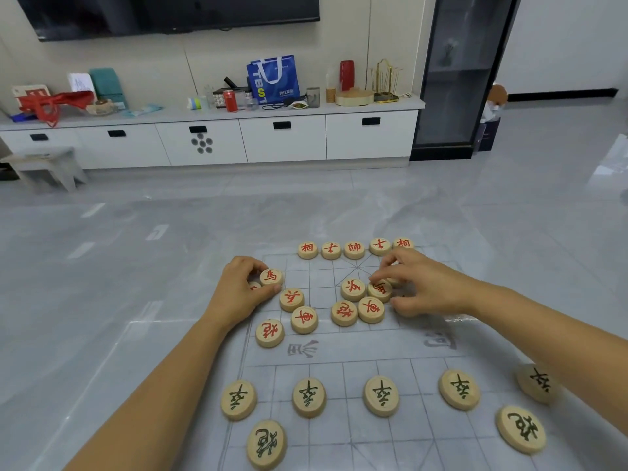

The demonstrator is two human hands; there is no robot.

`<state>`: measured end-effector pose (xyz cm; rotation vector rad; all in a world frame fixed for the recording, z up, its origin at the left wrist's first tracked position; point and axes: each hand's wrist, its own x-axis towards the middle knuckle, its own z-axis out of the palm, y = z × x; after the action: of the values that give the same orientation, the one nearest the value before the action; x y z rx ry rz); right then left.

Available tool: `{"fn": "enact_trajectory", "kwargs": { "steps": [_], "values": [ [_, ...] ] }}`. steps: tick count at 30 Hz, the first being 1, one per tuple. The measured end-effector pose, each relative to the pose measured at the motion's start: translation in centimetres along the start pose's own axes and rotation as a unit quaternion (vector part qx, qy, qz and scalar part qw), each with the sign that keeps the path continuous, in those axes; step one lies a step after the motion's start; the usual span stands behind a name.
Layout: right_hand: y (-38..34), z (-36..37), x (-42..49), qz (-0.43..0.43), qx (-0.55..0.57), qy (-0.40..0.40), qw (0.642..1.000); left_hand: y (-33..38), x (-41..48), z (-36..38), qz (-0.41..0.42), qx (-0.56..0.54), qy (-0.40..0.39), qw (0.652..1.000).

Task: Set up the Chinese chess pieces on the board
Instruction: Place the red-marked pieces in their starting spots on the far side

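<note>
Head view: pinching red pieces

Clamped with fingers of the left hand [238,290] on the red horse piece [271,277] at the left edge of the board [339,351]; gripping, with right hand [421,287] fingertips, another red piece [380,289] (character blurred) mid-board.

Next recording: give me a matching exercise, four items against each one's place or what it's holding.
1. left hand
2. right hand
3. red-lettered row
4. dark-lettered row

A. near side of the board
B. pinches the cluster piece mid-board
C. board's far edge
D. grips the edge piece at the board's left side

Pairs: 1-D, 2-B, 3-C, 4-A
</note>
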<state>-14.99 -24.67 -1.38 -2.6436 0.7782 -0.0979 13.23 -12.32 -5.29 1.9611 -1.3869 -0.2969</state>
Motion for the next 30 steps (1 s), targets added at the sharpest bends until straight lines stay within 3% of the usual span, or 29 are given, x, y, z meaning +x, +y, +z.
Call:
{"fn": "enact_trajectory", "kwargs": {
  "steps": [5, 10, 13, 17, 21, 26, 30],
  "values": [
    [-1.5, 0.5, 1.6, -0.005, -0.141, -0.024, 0.990, -0.1, 0.0, 0.0, -0.001, -0.002, 0.000, 1.000],
    [-1.5, 0.1, 1.1, 0.003, -0.084, 0.048, 0.995, -0.1, 0.0, 0.0, -0.001, -0.003, -0.001, 1.000],
    [-0.3, -0.9, 0.3, 0.081, -0.016, 0.114, 0.990, -0.2, 0.0, -0.1, 0.005, -0.009, -0.005, 1.000],
    [3.2, -1.4, -0.8, 0.205, -0.026, 0.142, 0.968, -0.4, 0.1, 0.0, 0.003, -0.016, -0.013, 1.000],
    [5.6, -0.5, -1.3, 0.285, 0.004, 0.117, 0.951, -0.4, 0.2, 0.1, -0.001, -0.006, -0.013, 1.000],
    [5.9, -2.2, -2.4, 0.261, 0.112, 0.004, 0.959, -0.4, 0.1, 0.1, -0.011, -0.006, 0.001, 1.000],
    [5.7, -2.1, -2.8, 0.231, 0.098, 0.014, 0.968, -0.2, 0.0, 0.1, -0.004, -0.002, 0.000, 1.000]
  ]
}}
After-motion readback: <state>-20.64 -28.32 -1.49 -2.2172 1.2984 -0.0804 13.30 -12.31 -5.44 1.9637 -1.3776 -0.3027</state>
